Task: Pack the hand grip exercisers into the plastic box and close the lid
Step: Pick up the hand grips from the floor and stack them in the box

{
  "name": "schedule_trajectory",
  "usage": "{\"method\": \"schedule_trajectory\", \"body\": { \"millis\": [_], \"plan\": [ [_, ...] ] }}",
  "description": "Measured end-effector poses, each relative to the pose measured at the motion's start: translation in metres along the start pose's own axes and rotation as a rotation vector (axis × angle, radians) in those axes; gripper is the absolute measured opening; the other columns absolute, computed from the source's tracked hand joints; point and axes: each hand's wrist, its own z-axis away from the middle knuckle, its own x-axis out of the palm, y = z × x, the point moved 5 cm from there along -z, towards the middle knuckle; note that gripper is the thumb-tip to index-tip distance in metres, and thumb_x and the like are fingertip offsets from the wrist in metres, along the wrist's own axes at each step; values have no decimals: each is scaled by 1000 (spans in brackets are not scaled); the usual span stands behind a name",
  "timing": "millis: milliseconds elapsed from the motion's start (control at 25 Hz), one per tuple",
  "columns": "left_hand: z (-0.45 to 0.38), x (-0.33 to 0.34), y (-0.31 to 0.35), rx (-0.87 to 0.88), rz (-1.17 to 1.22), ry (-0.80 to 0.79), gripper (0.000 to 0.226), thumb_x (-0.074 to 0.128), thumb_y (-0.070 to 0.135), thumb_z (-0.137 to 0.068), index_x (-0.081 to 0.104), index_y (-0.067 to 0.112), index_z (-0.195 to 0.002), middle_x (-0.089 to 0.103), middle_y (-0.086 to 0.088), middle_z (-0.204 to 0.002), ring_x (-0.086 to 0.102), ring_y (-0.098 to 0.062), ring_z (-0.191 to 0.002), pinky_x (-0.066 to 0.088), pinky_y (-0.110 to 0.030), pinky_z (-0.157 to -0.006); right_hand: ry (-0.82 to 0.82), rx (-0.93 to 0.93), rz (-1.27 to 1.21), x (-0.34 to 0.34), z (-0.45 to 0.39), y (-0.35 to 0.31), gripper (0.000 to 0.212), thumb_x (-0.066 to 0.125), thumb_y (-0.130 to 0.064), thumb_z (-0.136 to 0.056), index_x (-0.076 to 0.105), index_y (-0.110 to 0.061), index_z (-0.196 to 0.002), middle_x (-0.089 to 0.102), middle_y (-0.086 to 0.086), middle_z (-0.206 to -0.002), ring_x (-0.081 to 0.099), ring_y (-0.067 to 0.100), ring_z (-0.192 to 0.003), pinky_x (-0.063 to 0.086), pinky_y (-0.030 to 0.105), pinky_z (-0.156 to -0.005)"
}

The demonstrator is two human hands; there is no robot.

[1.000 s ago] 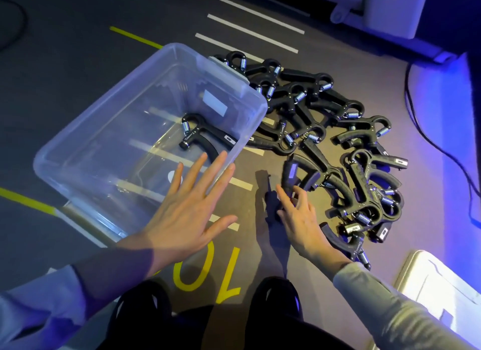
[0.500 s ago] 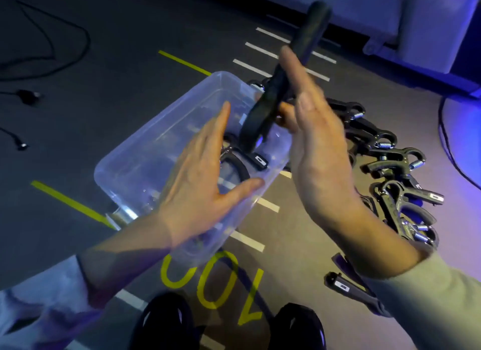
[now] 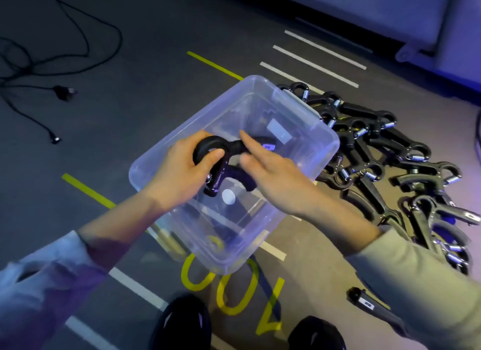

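Observation:
A clear plastic box (image 3: 322, 131) lies open on the floor at the centre of the head view. My left hand (image 3: 179, 175) grips the round loop end of a black hand grip exerciser (image 3: 226, 147) just above the box's inside. My right hand (image 3: 276, 175) reaches in from the right, and its straight fingers touch that exerciser's handles. Whether another exerciser lies beneath it, I cannot tell. Several black exercisers with steel springs form a pile (image 3: 390, 154) on the floor right of the box. A single exerciser (image 3: 364, 304) lies apart by my right sleeve.
Black cables with plugs (image 3: 61, 91) trail over the floor at the far left. White and yellow lines and yellow numerals (image 3: 234, 284) mark the dark floor. My two dark shoes (image 3: 182, 323) show at the bottom edge. A grey piece of furniture (image 3: 390, 18) runs along the back right.
My right hand took an exerciser from the pile, raised it and brought it over the box. My left hand left the box's near wall and now grips its loop end.

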Motion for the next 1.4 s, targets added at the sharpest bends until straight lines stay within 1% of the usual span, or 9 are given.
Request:
{"method": "schedule_trajectory", "body": {
  "millis": [80, 160, 280, 400, 560, 640, 800, 1160, 1400],
  "plan": [
    [-6, 1, -8, -2, -57, -62, 4, 58, 16, -89, 61, 18, -89, 63, 1, -74, 58, -19, -68, 48, -36, -67, 120, -127, 486, 0, 4, 4, 46, 38, -38, -94, 33, -31, -139, 58, 0, -122, 55, 29, -109, 47, 40, -79],
    [-9, 3, -13, -12, -81, -93, 5, 58, 16, -89, 63, 16, -90, 64, -2, -74, 58, -22, -68, 48, -36, -67, 133, -243, 587, 0, 6, 4, 40, 39, -38, -92, 42, -27, -130, 49, -1, -125, 53, 27, -109, 49, 41, -73],
    [-12, 6, -20, -85, -4, -153, 6, 57, 15, -90, 63, 14, -90, 62, -3, -73, 56, -21, -68, 47, -30, -62, -81, -313, 692, 9, -5, 16, 43, 41, -42, -95, 40, -33, -137, 15, 0, -156, 21, 24, -142, 30, 38, -108],
    [-12, 8, -21, -145, 80, -189, 7, 56, 18, -90, 62, 20, -87, 65, -6, -78, 58, -18, -70, 46, -27, -59, -227, -276, 709, 13, -14, 26, 51, 34, -47, -97, 31, -31, -144, -2, -4, -158, 11, 22, -144, 18, 33, -112],
    [-5, 3, -15, 53, -307, -37, 34, 55, 38, -88, 52, 22, -118, 63, -2, -114, 57, -22, -105, 44, -37, -88, -338, -213, 701, 19, -23, 31, 54, 28, -48, -98, 28, -25, -147, 0, -3, -156, 16, 20, -141, 11, 25, -102],
    [1, -2, -9, 225, -698, 59, 59, 45, 50, -89, 37, 17, -136, 38, -8, -145, 34, -32, -131, 24, -51, -107, -409, -109, 742, 25, -33, 37, 55, 23, -50, -98, 25, -26, -148, -1, 0, -157, 18, 26, -140, 13, 29, -106],
    [11, -10, -23, 94, -1092, 40, 82, 27, 65, -87, 13, 10, -146, 10, -13, -155, 7, -39, -140, 3, -62, -107, -565, 59, 745, 45, -50, 49, 57, 18, -54, -97, 13, -31, -150, -3, 11, -158, 9, 30, -145, 16, 41, -115],
    [18, -7, -37, -20, -984, -25, 86, 16, 65, -79, 14, 12, -147, 1, -11, -156, 6, -35, -141, 7, -54, -110, -706, 200, 886, 64, -78, 76, 64, 21, -61, -94, 12, -31, -149, -1, 9, -158, 23, 33, -141, 21, 46, -113],
    [17, -6, -37, -11, -997, -3, 85, 14, 65, -79, 17, 13, -146, 3, -12, -156, 7, -35, -141, 7, -54, -110, -798, 309, 803, 68, -66, 72, 53, 37, -45, -97, 42, -13, -139, 48, 14, -139, 47, 33, -126, 39, 40, -105]
  ]
}}
